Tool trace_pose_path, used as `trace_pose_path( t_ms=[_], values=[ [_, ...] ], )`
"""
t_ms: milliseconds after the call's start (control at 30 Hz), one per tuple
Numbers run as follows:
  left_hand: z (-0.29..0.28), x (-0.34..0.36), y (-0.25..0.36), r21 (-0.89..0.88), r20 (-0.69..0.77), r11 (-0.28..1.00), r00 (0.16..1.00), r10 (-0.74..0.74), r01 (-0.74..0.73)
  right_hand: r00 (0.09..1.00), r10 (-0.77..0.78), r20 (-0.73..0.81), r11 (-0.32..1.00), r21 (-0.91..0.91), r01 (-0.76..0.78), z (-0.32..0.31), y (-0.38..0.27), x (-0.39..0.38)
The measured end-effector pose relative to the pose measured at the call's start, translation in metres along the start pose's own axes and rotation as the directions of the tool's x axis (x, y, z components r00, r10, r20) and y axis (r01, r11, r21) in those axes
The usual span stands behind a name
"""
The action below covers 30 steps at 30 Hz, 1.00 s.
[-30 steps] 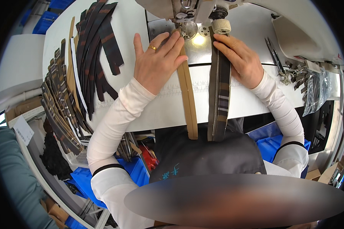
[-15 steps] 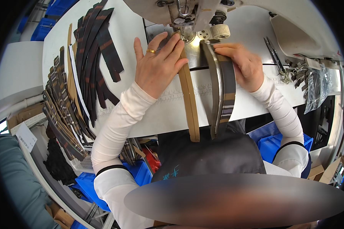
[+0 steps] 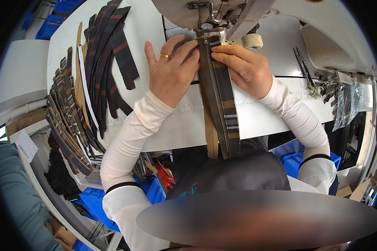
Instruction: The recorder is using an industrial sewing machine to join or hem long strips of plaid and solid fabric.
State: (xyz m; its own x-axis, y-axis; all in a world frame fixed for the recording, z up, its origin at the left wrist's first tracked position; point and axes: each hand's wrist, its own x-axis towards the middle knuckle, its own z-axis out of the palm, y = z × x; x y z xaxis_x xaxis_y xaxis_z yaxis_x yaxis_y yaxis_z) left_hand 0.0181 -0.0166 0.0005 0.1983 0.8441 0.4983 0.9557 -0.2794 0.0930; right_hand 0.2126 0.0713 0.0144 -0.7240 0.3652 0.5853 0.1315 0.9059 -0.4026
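My left hand (image 3: 173,73) lies with spread, slightly bent fingers, its fingertips at the left edge of the layered strips by the presser foot. My right hand (image 3: 249,72) pinches a dark striped zipper strip (image 3: 218,104) near its top end. That strip lies lengthwise over a tan strip (image 3: 210,140), which shows along its left side. Both run from beneath the sewing machine head (image 3: 209,12) down over the table's front edge. The machine's needle is hard to make out.
Dark and striped fabric strips (image 3: 113,50) lie piled on the left of the white table (image 3: 163,125). Dark tweezers or snips (image 3: 301,62) and a clear plastic bag (image 3: 347,104) are at the right. Blue bins (image 3: 92,201) stand below the table.
My right hand has moved left, bringing the zipper strip onto the tan strip, closing the space between them. My left hand stays near the presser foot, shifted slightly.
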Motion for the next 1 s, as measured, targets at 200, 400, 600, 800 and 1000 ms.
trace_pose_path(
  t_ms=[200,400,600,800,1000],
  values=[
    [0.002,0.0006,-0.0019,-0.006,-0.024,0.999,0.999,-0.045,0.045,0.999,0.035,0.015,0.999,-0.013,-0.035,0.0014,0.0013,-0.002],
    [0.0017,0.0021,-0.0042,0.001,-0.026,1.0,0.999,-0.03,0.031,0.993,0.085,0.082,0.996,-0.01,-0.084,0.0012,0.001,-0.0036],
    [0.0041,0.0032,-0.0061,-0.001,-0.048,1.0,0.999,-0.021,0.021,0.999,0.031,0.034,0.999,-0.044,-0.029,0.0042,0.0031,-0.0028],
    [-0.0006,0.0052,-0.0019,-0.03,0.054,0.994,0.993,-0.104,0.106,0.999,0.028,0.042,0.998,-0.056,-0.026,0.0031,0.0021,-0.0023],
    [0.0027,0.0036,-0.0037,-0.007,-0.018,0.999,0.999,-0.037,0.037,0.999,0.014,0.03,0.997,-0.072,-0.012,0.0041,0.0012,-0.0016]
  ],
)
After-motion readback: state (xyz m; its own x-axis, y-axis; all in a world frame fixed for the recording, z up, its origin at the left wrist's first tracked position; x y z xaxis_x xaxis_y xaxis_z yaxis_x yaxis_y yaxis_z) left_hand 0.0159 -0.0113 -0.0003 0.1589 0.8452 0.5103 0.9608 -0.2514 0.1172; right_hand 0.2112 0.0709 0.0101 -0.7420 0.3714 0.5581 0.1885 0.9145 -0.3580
